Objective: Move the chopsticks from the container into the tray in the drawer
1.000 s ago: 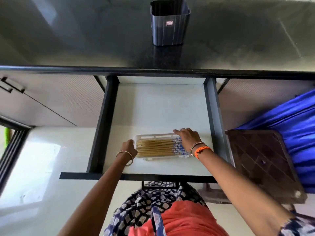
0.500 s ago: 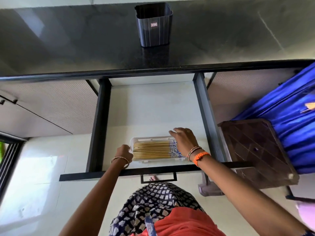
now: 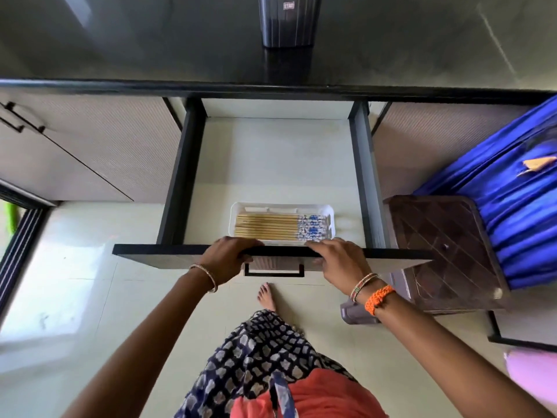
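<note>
Several bamboo chopsticks (image 3: pixel 271 227) with blue-patterned ends lie side by side in a white tray (image 3: pixel 328 211) near the front of the open drawer (image 3: pixel 271 158). The dark ribbed container (image 3: pixel 287 22) stands on the black counter at the top of the head view; its inside is out of view. My left hand (image 3: pixel 227 257) grips the top edge of the drawer front, left of the handle (image 3: pixel 273 271). My right hand (image 3: pixel 337 257) grips the same edge on the right, thumb against the front panel.
A black counter (image 3: pixel 120 40) overhangs the drawer. A brown plastic stool (image 3: pixel 446 251) stands right of the drawer, with blue cloth (image 3: pixel 518 206) beyond it. Cabinet doors (image 3: pixel 90 146) flank the drawer. My bare foot (image 3: pixel 266 297) is on the pale floor below the handle.
Both hands left the tray's ends and came back onto the drawer's front edge. The tray with its chopsticks stays in the drawer.
</note>
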